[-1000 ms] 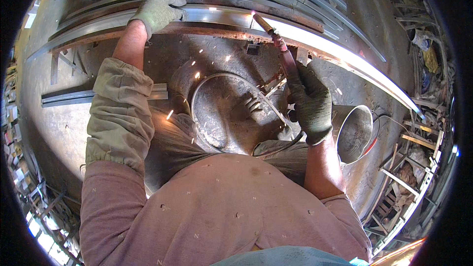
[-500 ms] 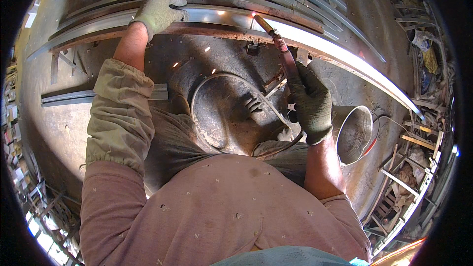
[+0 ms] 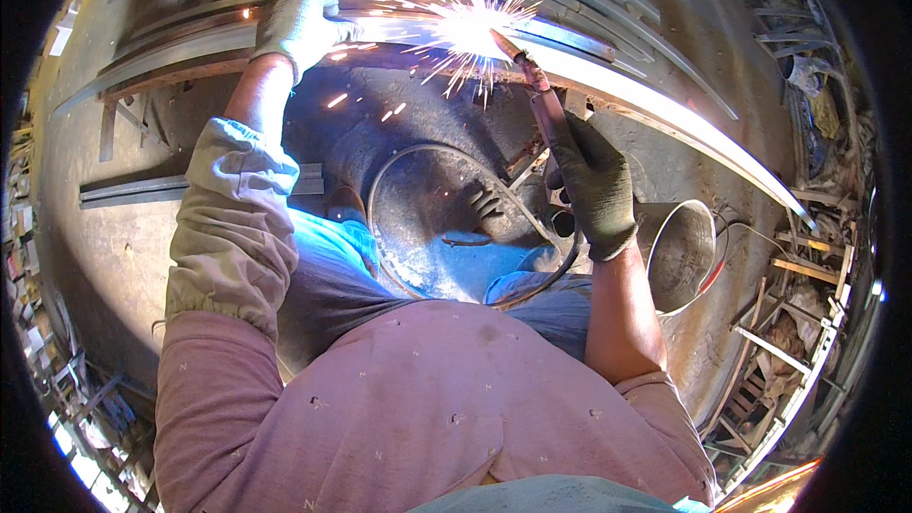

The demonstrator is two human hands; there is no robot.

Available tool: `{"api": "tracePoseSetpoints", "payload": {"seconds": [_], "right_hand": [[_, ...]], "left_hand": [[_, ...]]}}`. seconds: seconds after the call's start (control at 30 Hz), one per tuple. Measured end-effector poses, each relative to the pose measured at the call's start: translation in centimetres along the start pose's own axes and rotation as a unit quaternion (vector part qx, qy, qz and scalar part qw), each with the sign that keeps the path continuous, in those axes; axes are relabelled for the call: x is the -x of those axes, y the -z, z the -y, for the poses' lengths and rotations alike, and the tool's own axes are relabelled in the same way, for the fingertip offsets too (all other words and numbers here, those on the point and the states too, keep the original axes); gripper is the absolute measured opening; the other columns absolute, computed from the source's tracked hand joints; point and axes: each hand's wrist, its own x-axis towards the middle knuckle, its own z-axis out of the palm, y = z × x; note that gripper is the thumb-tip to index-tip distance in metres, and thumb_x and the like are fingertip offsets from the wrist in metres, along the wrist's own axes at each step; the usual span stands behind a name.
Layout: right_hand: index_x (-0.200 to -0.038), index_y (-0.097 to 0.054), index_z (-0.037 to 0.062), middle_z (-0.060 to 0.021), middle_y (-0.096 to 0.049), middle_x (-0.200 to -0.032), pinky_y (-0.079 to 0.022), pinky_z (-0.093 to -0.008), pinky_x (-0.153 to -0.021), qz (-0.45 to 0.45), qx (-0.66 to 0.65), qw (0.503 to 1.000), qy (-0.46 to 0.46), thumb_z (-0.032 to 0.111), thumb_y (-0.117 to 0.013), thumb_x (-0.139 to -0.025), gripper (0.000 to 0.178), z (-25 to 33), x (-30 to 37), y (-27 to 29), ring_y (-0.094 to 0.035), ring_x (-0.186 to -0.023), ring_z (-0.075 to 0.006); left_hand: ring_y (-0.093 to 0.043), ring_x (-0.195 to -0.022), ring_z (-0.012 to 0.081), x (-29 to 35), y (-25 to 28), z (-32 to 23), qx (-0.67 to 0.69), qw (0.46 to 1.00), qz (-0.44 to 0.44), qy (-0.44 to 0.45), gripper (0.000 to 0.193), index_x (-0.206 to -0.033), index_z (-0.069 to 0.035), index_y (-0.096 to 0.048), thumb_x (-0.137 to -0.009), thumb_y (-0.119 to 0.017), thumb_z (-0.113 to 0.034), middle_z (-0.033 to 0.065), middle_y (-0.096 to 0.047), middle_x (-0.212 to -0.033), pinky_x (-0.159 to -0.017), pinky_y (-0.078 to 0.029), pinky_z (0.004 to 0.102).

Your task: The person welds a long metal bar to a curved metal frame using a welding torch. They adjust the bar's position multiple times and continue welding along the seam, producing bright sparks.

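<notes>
My right hand (image 3: 597, 182), in a dark glove, grips a welding electrode holder (image 3: 543, 104) whose tip touches a long curved steel strip (image 3: 655, 104). A bright arc and sparks (image 3: 465, 28) burst from the contact point. My left hand (image 3: 302, 24), in a light glove, presses down on the same stack of steel strips to the left of the arc. A black cable runs from the holder down past my knees.
A round metal basin (image 3: 437, 218) lies on the floor between my legs, and a metal bucket (image 3: 682, 255) stands at the right. Loose steel bars (image 3: 142, 190) lie at the left. Metal frames (image 3: 788, 342) and scrap crowd the right edge.
An arc has struck at the electrode tip, throwing bright sparks and blue light over my legs. Both hands hold nearly the same places.
</notes>
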Motion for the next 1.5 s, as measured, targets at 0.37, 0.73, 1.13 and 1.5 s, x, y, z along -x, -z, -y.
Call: {"api": "tracePoseSetpoints", "payload": {"seconds": [0.37, 0.73, 1.13, 1.5], "right_hand": [[-0.145, -0.075, 0.0035, -0.0011, -0.077, -0.101, -0.052, -0.0279, -0.066, -0.016, -0.036, 0.999, 0.016, 0.027, -0.078, -0.111, 0.041, 0.3, 1.0, -0.2, -0.064, -0.073, -0.0091], [-0.149, -0.07, 0.0073, -0.0063, -0.077, -0.109, -0.051, -0.0288, -0.058, -0.218, -0.074, 0.972, 0.053, 0.049, -0.072, -0.111, 0.056, -5.3, 8.1, 9.4, -0.072, -0.071, -0.0156], [-0.119, -0.077, 0.0116, -0.0039, -0.072, -0.078, -0.051, -0.0413, -0.057, -0.121, 0.337, 0.932, -0.06, 0.033, -0.061, -0.112, 0.028, -24.0, 2.5, 18.0, -0.068, -0.063, -0.0197], [-0.126, -0.082, 0.0106, -0.018, -0.084, -0.12, -0.062, -0.0461, -0.084, 0.045, 0.647, 0.757, 0.087, 0.038, -0.056, -0.112, 0.041, -32.7, -6.3, 14.4, -0.082, -0.103, -0.0307]], "left_hand": [[-0.074, -0.119, 0.0408, 1.8, -1.5, 3.3, 0.044, 0.997, 0.013, 0.061, 0.037, -0.125, -0.015, -0.081, -0.1, -0.078, -0.043, 0.0142, -0.081, -0.127, -0.102, -0.058, 0.0493], [-0.062, -0.147, 0.0391, 4.7, -2.8, 4.8, 0.046, 0.999, 0.027, -0.01, 0.065, -0.156, -0.007, -0.065, -0.102, -0.076, -0.042, 0.0201, -0.066, -0.158, -0.125, -0.048, 0.0456], [-0.064, -0.144, 0.0355, 5.2, -4.4, 4.5, 0.263, 0.951, 0.162, 0.034, 0.077, -0.156, 0.005, -0.062, -0.1, -0.083, -0.043, 0.0235, -0.069, -0.153, -0.121, -0.047, 0.0424], [-0.066, -0.136, 0.0269, 7.0, -3.5, 9.6, 0.396, 0.908, 0.126, 0.043, 0.066, -0.148, 0.006, -0.068, -0.104, -0.08, -0.042, 0.017, -0.073, -0.147, -0.118, -0.048, 0.0379]]}}
